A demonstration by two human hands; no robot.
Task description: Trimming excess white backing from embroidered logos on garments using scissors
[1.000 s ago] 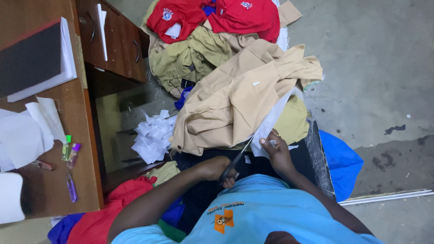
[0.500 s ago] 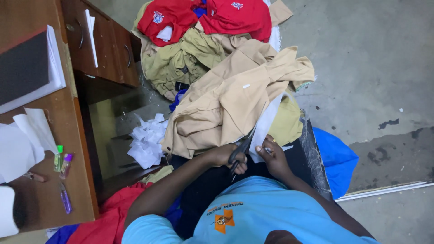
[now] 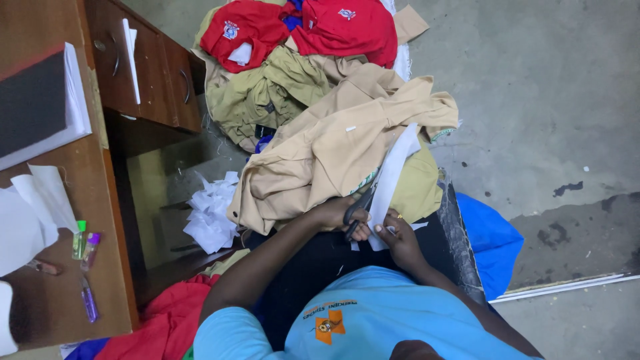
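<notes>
Over crumpled tan cloth (image 3: 320,153), left hand (image 3: 337,215) fingers grip black scissors (image 3: 357,203); right hand (image 3: 399,239) fingers pinch stiff white strip (image 3: 393,177).

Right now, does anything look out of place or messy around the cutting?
White paper scraps lie heaped on the floor under the desk. Garments sprawl in a loose pile over the floor rather than folded. Nothing looks damaged.

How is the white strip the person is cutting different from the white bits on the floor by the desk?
The white strip is one long, flat piece held up by the right hand, with the scissors in the left hand against it. The white scraps are many small crumpled pieces lying loose in a heap, with no hand on them. Both are plain white.
</notes>
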